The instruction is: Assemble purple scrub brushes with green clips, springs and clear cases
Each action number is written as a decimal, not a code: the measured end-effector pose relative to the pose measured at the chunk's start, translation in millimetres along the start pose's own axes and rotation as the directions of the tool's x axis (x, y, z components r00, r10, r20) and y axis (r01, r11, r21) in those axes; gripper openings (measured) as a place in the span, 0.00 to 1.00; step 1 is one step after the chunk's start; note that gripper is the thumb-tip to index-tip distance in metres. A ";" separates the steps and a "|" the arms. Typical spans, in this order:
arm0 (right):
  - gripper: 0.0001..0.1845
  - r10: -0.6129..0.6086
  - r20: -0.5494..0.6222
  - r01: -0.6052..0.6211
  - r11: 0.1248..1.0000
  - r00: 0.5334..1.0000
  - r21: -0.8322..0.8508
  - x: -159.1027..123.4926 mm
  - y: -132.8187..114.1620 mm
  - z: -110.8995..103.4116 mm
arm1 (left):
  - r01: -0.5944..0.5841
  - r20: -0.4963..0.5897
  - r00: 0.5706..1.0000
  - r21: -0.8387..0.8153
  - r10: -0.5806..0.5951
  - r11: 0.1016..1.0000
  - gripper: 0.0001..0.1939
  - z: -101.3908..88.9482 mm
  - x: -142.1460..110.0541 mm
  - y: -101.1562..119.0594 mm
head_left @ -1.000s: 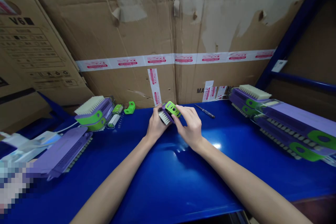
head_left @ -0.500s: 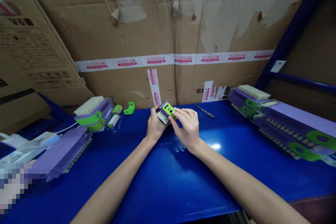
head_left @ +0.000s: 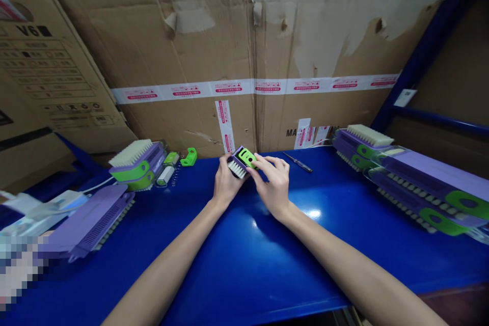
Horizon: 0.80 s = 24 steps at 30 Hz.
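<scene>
My left hand point(head_left: 224, 182) is wrapped round a small purple brush point(head_left: 237, 167) whose whitish bristles face toward me. A bright green cover point(head_left: 246, 157) with dark slots lies against the brush's end. The thumb and fingers of my right hand point(head_left: 273, 183) pinch this cover at its right edge. A dark strip shows along the cover's upper left side. Both hands are above the blue table point(head_left: 244, 260), near its back. To the right of them lies a thin screwdriver point(head_left: 300, 163).
On the left are purple-green brushes point(head_left: 135, 165), a green bracket point(head_left: 188, 157), small green-and-white parts point(head_left: 166, 175), springs point(head_left: 175, 175) and a white power strip point(head_left: 46, 214). More brushes point(head_left: 431, 178) are stacked at right. Cardboard boxes point(head_left: 183, 51) stand behind.
The green cover has shifted slightly against the brush, and more of the dark strip beside it shows. My right fingers have moved a little with it. My left hand stays put.
</scene>
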State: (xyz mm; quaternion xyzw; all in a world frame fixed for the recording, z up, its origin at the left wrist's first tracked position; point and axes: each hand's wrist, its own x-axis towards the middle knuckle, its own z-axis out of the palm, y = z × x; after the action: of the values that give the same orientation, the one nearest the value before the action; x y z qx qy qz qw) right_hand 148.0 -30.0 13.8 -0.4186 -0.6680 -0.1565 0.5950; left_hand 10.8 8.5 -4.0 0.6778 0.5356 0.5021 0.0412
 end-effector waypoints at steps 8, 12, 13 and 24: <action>0.04 -0.018 0.027 0.017 1.000 0.999 0.018 0.1 -0.7 1.2 | -0.003 0.000 1.000 0.002 0.003 1.000 0.33 -1.0 0.5 -1.3; 0.04 -0.021 -0.014 0.022 0.999 1.000 0.045 3.1 -0.5 -0.3 | 0.000 0.002 1.000 -0.010 0.000 1.000 0.34 0.3 -0.7 -0.1; 0.04 -0.019 -0.010 0.019 0.999 1.000 0.045 3.4 -0.3 -0.2 | -0.001 0.004 1.000 -0.016 0.001 1.000 0.34 0.6 -1.0 0.4; 0.07 -0.011 0.069 0.009 1.000 0.998 0.029 -3.6 -0.9 4.8 | 0.047 0.023 0.999 -0.028 -0.046 0.999 0.34 -0.2 -1.1 1.4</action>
State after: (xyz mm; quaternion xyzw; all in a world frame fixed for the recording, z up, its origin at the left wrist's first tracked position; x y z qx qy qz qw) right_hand 143.9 -28.4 9.6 -0.4117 -0.6925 -0.1353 0.5768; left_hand 11.7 6.9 -3.8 0.6699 0.5437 0.5010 0.0683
